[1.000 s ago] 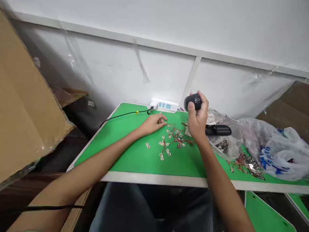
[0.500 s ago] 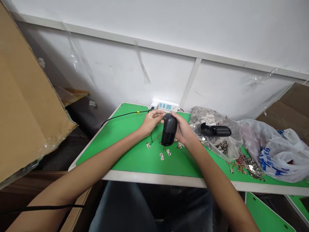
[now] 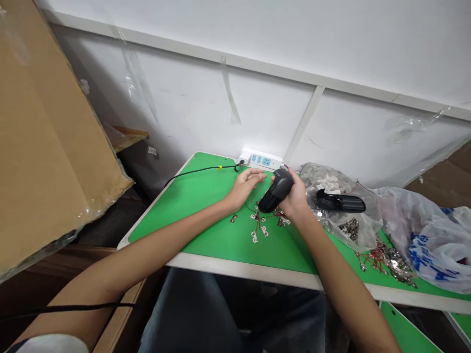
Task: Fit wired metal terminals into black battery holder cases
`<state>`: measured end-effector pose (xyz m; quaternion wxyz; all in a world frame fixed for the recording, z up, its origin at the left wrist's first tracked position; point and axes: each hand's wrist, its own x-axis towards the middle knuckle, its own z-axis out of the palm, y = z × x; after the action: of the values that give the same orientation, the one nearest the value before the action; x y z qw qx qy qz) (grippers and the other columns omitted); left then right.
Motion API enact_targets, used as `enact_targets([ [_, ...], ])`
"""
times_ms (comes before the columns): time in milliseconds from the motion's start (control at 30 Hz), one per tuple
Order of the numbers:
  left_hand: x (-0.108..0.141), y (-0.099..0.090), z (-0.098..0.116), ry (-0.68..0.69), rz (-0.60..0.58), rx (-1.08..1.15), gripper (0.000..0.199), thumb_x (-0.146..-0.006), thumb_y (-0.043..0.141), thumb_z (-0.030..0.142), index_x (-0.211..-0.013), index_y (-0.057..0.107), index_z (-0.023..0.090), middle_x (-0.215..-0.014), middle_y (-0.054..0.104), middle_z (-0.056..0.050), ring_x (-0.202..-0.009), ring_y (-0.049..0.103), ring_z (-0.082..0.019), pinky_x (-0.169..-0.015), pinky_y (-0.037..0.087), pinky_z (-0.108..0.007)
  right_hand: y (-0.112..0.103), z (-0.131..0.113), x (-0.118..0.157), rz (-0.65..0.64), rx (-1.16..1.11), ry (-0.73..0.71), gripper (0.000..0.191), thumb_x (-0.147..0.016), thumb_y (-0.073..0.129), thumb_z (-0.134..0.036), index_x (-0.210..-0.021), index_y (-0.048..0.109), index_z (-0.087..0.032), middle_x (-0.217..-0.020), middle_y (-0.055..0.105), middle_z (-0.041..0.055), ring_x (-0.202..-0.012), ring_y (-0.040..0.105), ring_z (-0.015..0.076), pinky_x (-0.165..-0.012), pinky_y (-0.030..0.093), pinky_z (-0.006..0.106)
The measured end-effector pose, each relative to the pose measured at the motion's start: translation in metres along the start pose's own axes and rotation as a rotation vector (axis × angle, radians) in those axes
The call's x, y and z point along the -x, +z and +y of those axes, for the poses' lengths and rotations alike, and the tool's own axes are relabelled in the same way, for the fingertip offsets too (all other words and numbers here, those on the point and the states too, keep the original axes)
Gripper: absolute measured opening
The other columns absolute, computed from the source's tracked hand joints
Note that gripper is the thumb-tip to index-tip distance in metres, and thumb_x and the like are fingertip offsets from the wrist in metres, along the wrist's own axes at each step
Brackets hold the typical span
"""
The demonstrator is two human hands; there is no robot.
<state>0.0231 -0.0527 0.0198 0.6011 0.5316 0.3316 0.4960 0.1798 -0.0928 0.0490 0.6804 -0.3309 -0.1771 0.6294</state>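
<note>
A black plastic housing (image 3: pixel 276 190) with a rounded top is tilted above the green table (image 3: pixel 206 235), gripped by my right hand (image 3: pixel 295 197). To its left, my left hand (image 3: pixel 246 187) is raised over the table with its thumb and fingers drawn together; whether something tiny sits between them is too small to tell. Beneath the housing lie several small metal contact plates (image 3: pixel 254 237) with red wires. On a clear plastic bag at the right rests another black part (image 3: pixel 341 202).
A white power strip (image 3: pixel 265 160) with a black cable (image 3: pixel 198 171) stands against the wall. Further right are a heap of metal plates and red wires (image 3: pixel 395 262) and a white plastic bag (image 3: pixel 436 245). A large cardboard box (image 3: pixel 55 132) rises at the left.
The housing has tilted and shifted right with my right hand. My left hand has come away from it, leaving a gap. The whole view has shifted slightly.
</note>
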Motion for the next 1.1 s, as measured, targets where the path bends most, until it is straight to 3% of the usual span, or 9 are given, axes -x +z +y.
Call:
enact_targets([
  [100, 0.001, 0.001, -0.001, -0.153, 0.017, 0.151, 0.039, -0.094, 0.072, 0.052, -0.117, 0.065, 0.021, -0.130, 0.077, -0.011, -0.111, 0.074, -0.022, -0.089, 0.053, -0.032, -0.007, -0.010, -0.004, 0.045, -0.103, -0.045, 0.026, -0.105, 0.053, -0.040, -0.098, 0.068, -0.020, -0.072, 0.073, 0.0009, -0.061, 0.066, 0.0123, -0.058, 0.056, 0.022],
  [200, 0.002, 0.000, 0.000, -0.341, -0.098, 0.313, 0.048, -0.099, 0.061, 0.063, -0.113, 0.066, 0.018, -0.114, 0.080, -0.013, -0.092, 0.076, -0.021, -0.083, 0.056, -0.033, -0.014, -0.015, -0.008, 0.043, -0.162, -0.050, 0.029, -0.106, 0.052, -0.042, -0.102, 0.068, -0.018, -0.076, 0.074, 0.0016, -0.066, 0.068, 0.0129, -0.064, 0.059, 0.023],
  [300, 0.005, -0.001, 0.001, -0.440, -0.276, 0.322, 0.063, -0.095, 0.060, 0.075, -0.112, 0.071, 0.015, -0.100, 0.079, -0.012, -0.079, 0.073, -0.019, -0.077, 0.058, -0.033, -0.015, -0.015, -0.010, 0.083, -0.163, -0.090, 0.031, -0.106, 0.052, -0.042, -0.103, 0.069, -0.017, -0.077, 0.074, 0.0022, -0.066, 0.068, 0.0135, -0.064, 0.058, 0.024],
  [367, 0.008, 0.000, 0.000, -0.424, -0.334, 0.254, 0.061, -0.092, 0.068, 0.074, -0.107, 0.073, 0.015, -0.094, 0.078, -0.010, -0.079, 0.072, -0.018, -0.077, 0.058, -0.033, -0.014, -0.013, -0.010, 0.121, -0.143, -0.121, 0.033, -0.106, 0.051, -0.042, -0.102, 0.070, -0.016, -0.076, 0.074, 0.0026, -0.062, 0.066, 0.0133, -0.060, 0.055, 0.024],
  [433, 0.011, 0.003, -0.003, -0.369, -0.345, 0.158, 0.046, -0.089, 0.081, 0.059, -0.099, 0.072, 0.015, -0.089, 0.076, -0.008, -0.077, 0.070, -0.015, -0.078, 0.058, -0.031, -0.014, -0.010, -0.010, 0.130, -0.111, -0.137, 0.035, -0.106, 0.049, -0.043, -0.101, 0.070, -0.015, -0.074, 0.074, 0.0025, -0.059, 0.064, 0.0131, -0.056, 0.054, 0.024],
  [533, 0.013, 0.006, -0.008, -0.302, -0.360, 0.070, 0.040, -0.091, 0.082, 0.054, -0.094, 0.071, 0.015, -0.085, 0.074, -0.006, -0.071, 0.069, -0.013, -0.072, 0.057, -0.029, -0.019, -0.007, -0.014, 0.102, -0.053, -0.165, 0.034, -0.104, 0.051, -0.045, -0.101, 0.070, -0.017, -0.074, 0.075, 0.0014, -0.058, 0.065, 0.0139, -0.056, 0.055, 0.025],
  [733, 0.010, 0.005, -0.018, -0.152, -0.506, -0.032, 0.050, -0.092, 0.080, 0.058, -0.115, 0.070, 0.015, -0.103, 0.078, -0.013, -0.080, 0.080, -0.020, -0.059, 0.052, -0.025, -0.029, -0.005, -0.023, 0.055, 0.018, -0.249, 0.030, -0.096, 0.063, -0.052, -0.096, 0.070, -0.022, -0.078, 0.077, 0.0007, -0.066, 0.070, 0.0179, -0.065, 0.061, 0.031],
  [833, 0.008, 0.004, -0.023, -0.155, -0.488, 0.000, 0.047, -0.093, 0.080, 0.054, -0.114, 0.066, 0.014, -0.097, 0.078, -0.012, -0.078, 0.081, -0.020, -0.060, 0.053, -0.024, -0.029, -0.005, -0.026, 0.011, 0.046, -0.285, 0.032, -0.096, 0.062, -0.053, -0.095, 0.069, -0.022, -0.085, 0.080, 0.0028, -0.078, 0.075, 0.0183, -0.075, 0.063, 0.030],
  [1100, 0.000, 0.000, -0.018, -0.142, -0.184, 0.172, 0.027, -0.105, 0.067, 0.041, -0.112, 0.063, 0.015, -0.105, 0.081, -0.014, -0.074, 0.079, -0.014, -0.064, 0.056, -0.022, -0.037, -0.019, -0.032, 0.173, 0.265, -0.332, 0.021, -0.097, 0.065, -0.039, -0.092, 0.071, -0.020, -0.079, 0.078, 0.0016, -0.068, 0.070, 0.0121, -0.059, 0.052, 0.020],
])
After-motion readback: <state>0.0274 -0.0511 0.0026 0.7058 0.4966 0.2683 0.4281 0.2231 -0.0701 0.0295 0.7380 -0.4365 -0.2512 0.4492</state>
